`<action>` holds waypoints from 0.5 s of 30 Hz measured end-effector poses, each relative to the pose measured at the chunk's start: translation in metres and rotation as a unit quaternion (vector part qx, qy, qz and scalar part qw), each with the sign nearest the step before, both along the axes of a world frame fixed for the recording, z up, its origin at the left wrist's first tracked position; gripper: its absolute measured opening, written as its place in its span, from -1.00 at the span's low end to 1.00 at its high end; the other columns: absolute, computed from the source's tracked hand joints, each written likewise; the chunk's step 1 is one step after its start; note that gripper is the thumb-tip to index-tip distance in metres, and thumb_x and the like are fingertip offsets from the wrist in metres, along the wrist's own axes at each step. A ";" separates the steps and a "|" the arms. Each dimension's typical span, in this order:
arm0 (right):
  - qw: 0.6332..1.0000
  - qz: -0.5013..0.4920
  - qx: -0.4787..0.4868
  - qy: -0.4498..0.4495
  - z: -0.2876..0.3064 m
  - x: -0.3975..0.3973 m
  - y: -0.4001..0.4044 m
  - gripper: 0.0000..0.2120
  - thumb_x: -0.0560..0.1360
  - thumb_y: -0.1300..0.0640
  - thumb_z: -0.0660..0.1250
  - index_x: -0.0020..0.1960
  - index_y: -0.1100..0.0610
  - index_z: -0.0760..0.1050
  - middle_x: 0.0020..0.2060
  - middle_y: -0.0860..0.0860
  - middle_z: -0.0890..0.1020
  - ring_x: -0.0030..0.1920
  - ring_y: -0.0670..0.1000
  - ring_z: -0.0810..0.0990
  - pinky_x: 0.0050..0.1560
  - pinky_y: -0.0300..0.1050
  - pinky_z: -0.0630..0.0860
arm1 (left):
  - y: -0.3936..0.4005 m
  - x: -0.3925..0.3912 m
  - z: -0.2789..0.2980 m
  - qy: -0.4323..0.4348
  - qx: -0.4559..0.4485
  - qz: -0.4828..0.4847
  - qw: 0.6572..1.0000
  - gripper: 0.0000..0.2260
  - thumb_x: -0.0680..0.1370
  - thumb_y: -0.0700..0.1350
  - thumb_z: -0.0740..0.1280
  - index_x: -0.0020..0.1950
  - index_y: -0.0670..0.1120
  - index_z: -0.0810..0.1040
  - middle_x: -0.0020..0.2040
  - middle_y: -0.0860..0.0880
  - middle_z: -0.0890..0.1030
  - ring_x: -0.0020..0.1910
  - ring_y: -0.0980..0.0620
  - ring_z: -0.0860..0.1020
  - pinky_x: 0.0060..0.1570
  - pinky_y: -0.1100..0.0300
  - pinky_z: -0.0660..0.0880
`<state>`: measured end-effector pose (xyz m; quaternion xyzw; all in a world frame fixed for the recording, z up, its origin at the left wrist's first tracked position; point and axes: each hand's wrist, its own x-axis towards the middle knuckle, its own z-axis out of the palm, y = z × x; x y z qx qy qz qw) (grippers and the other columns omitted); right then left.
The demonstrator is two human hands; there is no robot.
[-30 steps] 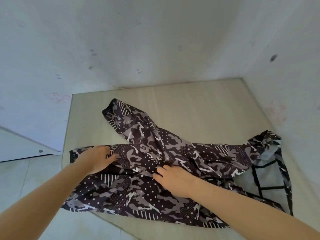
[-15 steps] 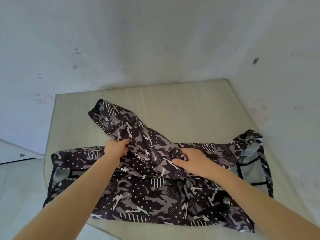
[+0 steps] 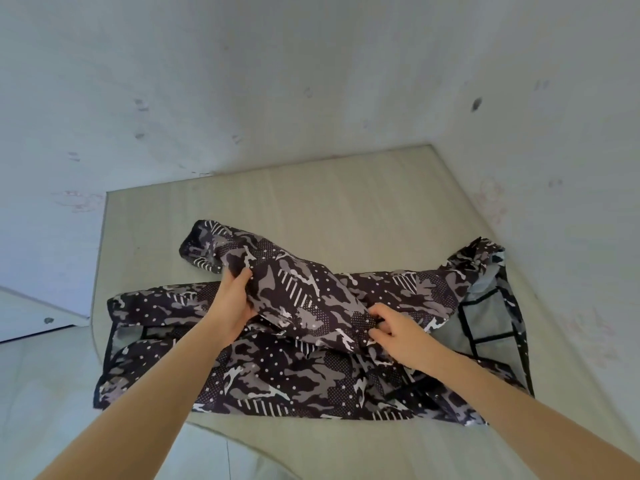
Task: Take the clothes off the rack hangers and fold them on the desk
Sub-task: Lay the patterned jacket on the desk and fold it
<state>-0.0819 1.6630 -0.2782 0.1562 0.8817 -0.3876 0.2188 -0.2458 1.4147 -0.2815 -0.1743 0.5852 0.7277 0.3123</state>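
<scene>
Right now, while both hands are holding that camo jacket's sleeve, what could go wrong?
1. The camo jacket hangs over the desk's near edge, so tugging might slide it off.
2. The left hand and right hand grip only the sleeve; the body under it is wrinkled, so the fold may come out lumpy.
3. The grey lining shows at the right, so that side could stay flipped open.

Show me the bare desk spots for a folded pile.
Bare beige wooden desk lies between the black-and-grey camouflage jacket and the white walls, widest at the far right corner. The near half is crowded by jacket.
</scene>
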 end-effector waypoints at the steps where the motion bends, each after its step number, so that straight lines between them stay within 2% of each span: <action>1: 1.000 0.008 0.016 -0.015 -0.005 0.003 0.001 -0.80 0.61 0.13 0.23 0.22 -0.02 0.35 -0.25 0.02 0.62 -0.33 -0.08 0.53 -0.21 -0.14 0.51 | -0.002 0.007 -0.001 0.014 -0.018 -0.017 1.000 -0.66 0.70 -0.07 0.09 0.46 0.18 0.24 0.21 0.02 0.59 0.16 -0.01 0.60 0.09 -0.01 0.56; 3: 0.996 0.052 0.053 -0.042 -0.012 0.008 0.000 -0.80 0.59 0.15 0.23 0.19 -0.03 0.36 -0.08 -0.01 0.65 -0.12 -0.03 0.62 -0.01 -0.13 0.56 | -0.007 0.025 -0.001 0.023 -0.035 -0.037 0.998 -0.63 0.68 -0.04 0.15 0.45 0.24 0.21 0.21 0.03 0.59 0.14 -0.01 0.61 0.07 -0.02 0.57; 6: 0.992 0.084 0.043 -0.084 -0.009 0.011 -0.010 -0.79 0.53 0.18 0.24 0.15 0.04 0.38 -0.01 0.02 0.58 -0.05 0.02 0.59 0.01 -0.12 0.55 | -0.016 0.050 -0.009 0.012 -0.056 -0.011 0.998 -0.41 0.59 -0.13 0.34 0.48 0.26 0.16 0.22 -0.02 0.58 0.13 -0.07 0.61 0.13 -0.11 0.56; 10: 0.996 0.078 0.009 -0.033 -0.001 0.008 -0.024 -0.73 0.42 -0.05 0.28 0.08 -0.01 0.38 0.04 -0.06 0.47 0.11 0.01 0.45 0.17 -0.03 0.46 | -0.028 0.075 -0.024 0.014 -0.152 0.008 0.988 -0.27 0.54 -0.21 0.40 0.50 0.23 0.04 0.35 -0.09 0.46 0.18 -0.11 0.56 0.18 -0.15 0.53; 11: 0.997 0.074 0.009 -0.010 0.000 0.009 -0.027 -0.74 0.43 -0.08 0.29 0.05 -0.01 0.38 0.01 -0.08 0.46 0.09 -0.02 0.44 0.13 -0.08 0.45 | -0.031 0.078 -0.028 0.008 -0.159 0.006 0.987 -0.24 0.53 -0.21 0.40 0.51 0.23 0.02 0.40 -0.10 0.42 0.21 -0.12 0.54 0.21 -0.16 0.51; 13: 0.998 0.059 -0.007 0.032 0.003 0.010 -0.032 -0.82 0.51 -0.06 0.29 0.00 0.01 0.37 -0.11 -0.14 0.46 -0.11 -0.16 0.43 -0.09 -0.27 0.39 | -0.034 0.081 -0.029 -0.003 -0.155 0.010 0.988 -0.24 0.52 -0.23 0.41 0.49 0.24 0.03 0.41 -0.10 0.39 0.23 -0.14 0.52 0.21 -0.18 0.51; 15: 0.997 0.048 -0.016 0.055 0.006 0.009 -0.035 -0.87 0.59 -0.02 0.23 -0.02 0.02 0.34 -0.23 -0.12 0.44 -0.31 -0.16 0.36 -0.26 -0.27 0.32 | -0.035 0.081 -0.028 -0.013 -0.137 0.027 0.990 -0.26 0.52 -0.26 0.40 0.48 0.22 0.07 0.38 -0.11 0.40 0.21 -0.15 0.53 0.18 -0.18 0.52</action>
